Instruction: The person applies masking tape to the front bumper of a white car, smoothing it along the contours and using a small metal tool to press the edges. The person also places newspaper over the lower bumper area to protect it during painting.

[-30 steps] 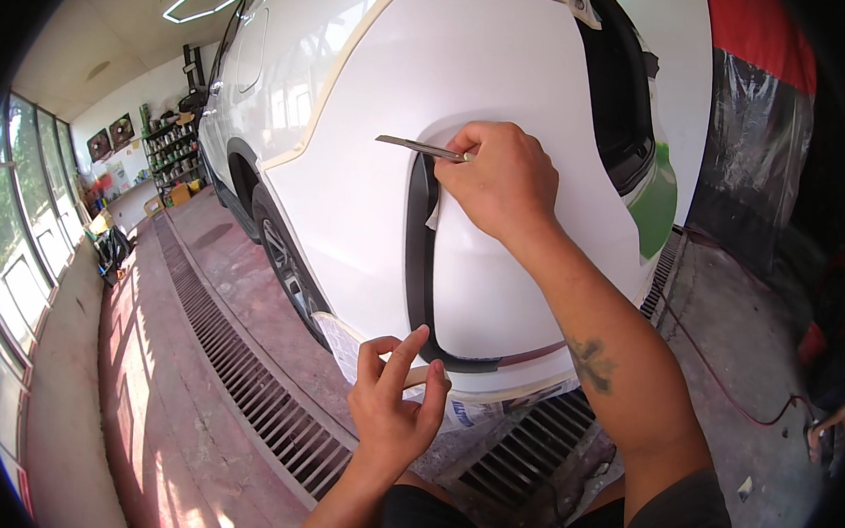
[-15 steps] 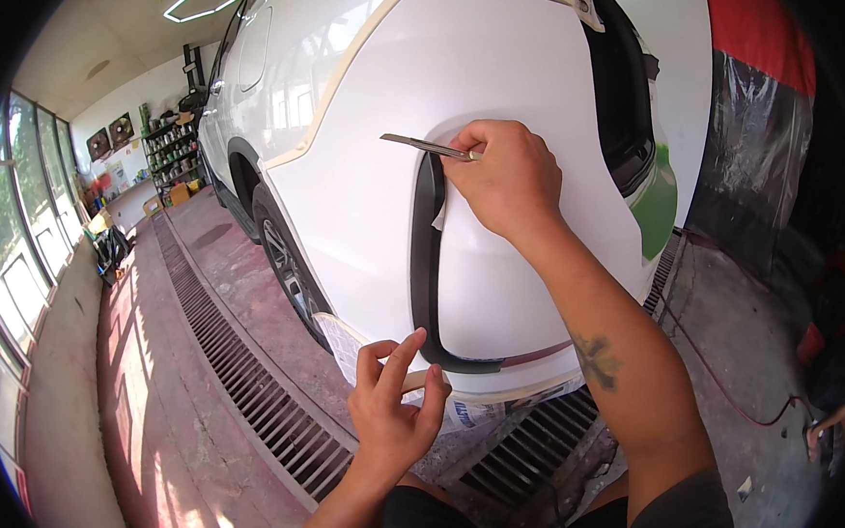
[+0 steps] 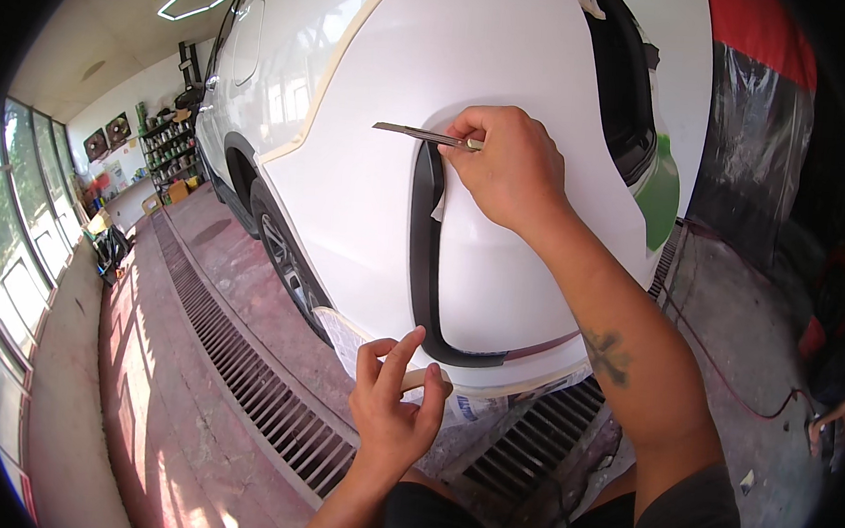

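My right hand point(image 3: 511, 168) is closed on a slim utility knife point(image 3: 426, 134), whose blade points left over the white car body panel point(image 3: 493, 55). Just below the knife runs a dark, curved trim strip point(image 3: 425, 235), bending right at its lower end. A small loose white flap point(image 3: 438, 208) sticks out at the strip's upper part. Low in front of the bumper, my left hand point(image 3: 390, 402) has bent fingers around a narrow beige piece point(image 3: 413, 380) that looks like a masking tape roll, partly hidden by the fingers.
Masking tape point(image 3: 322, 93) borders the panel. Printed masking paper point(image 3: 340, 341) hangs near the rear wheel point(image 3: 288, 256). Floor grates point(image 3: 538, 436) lie beneath the bumper. A hose point(image 3: 725, 374) crosses the floor at right. Shelves point(image 3: 170, 152) stand far left, plastic sheeting point(image 3: 748, 158) at right.
My right hand and the knife have shifted slightly upward, the blade tip a little to the left. My left hand keeps nearly the same place and grip. The view has moved slightly.
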Demonstrator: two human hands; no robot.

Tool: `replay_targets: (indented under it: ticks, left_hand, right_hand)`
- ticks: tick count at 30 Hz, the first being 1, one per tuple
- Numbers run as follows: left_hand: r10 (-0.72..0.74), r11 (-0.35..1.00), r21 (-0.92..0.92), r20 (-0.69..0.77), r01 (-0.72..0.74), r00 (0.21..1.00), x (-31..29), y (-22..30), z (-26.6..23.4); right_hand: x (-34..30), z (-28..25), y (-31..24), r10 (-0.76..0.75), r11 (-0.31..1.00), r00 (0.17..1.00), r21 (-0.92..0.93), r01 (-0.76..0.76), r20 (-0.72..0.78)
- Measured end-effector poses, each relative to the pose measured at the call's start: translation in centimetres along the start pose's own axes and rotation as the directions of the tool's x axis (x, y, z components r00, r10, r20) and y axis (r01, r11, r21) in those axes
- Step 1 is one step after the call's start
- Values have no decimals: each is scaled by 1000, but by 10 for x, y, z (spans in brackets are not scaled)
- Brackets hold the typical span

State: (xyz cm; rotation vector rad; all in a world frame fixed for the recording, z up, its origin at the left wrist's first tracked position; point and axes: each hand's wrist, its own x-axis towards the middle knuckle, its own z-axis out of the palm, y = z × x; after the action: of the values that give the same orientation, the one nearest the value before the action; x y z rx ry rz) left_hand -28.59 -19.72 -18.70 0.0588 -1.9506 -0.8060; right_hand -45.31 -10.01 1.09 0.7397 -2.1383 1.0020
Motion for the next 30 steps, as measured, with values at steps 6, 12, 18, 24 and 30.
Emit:
replay_targets:
  ticks: [6,12,18,24,30]
  left_hand:
    - [-20,1000,-1,11,20,1000,-2,-2,-4]
    - [67,998,-8,-49,-67,997,-1,-20,-5]
    - [-18,966,-257,-58,2,998,36,-38,-30]
    - [-13,944,-327,80,39,997,108,0,-57]
    - [156,988,13,16,-156,988,140,16,-22]
  right_hand:
    - [2,-1,0,-1,1000,1000,-16,1,12]
    - [14,-8,14,-32,989,995,149,17,96]
    - [-18,-52,26,-2,923,984,379,-68,179]
    - [-58,-84,67,-147,793,963,609,-22,226]
    - [-79,-75,103,-273,853,955,431,295,-113]
